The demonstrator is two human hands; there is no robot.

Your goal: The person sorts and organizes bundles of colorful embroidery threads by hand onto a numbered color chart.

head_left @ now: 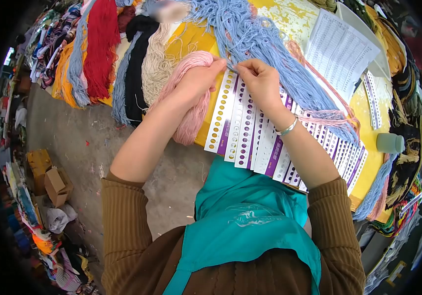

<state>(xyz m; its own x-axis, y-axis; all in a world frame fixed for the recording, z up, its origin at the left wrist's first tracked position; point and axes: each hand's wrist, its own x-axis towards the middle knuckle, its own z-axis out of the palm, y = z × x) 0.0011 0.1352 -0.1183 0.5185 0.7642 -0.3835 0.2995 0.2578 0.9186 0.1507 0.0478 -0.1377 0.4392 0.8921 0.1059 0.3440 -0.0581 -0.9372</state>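
Note:
Both of my hands meet over the top ends of white and purple cards with rows of punched holes [246,123], fanned along the table edge. My left hand [203,76] is closed near a pink yarn skein [191,120], which hangs beneath the hand and wrist. Fingers of my right hand [260,81] are pinched together just beside it. Between the fingertips is a small bit of blue thread, too small to make out which hand grips it. A large tangle of light blue yarn [280,54] lies just beyond my right hand.
Red [102,49], black [139,73] and cream yarn [156,66] hang over the yellow table's left edge. At the right are a printed sheet [339,49], a white tray [361,29] and a greenish jar [390,143]. Cardboard boxes [58,187] stand on the floor.

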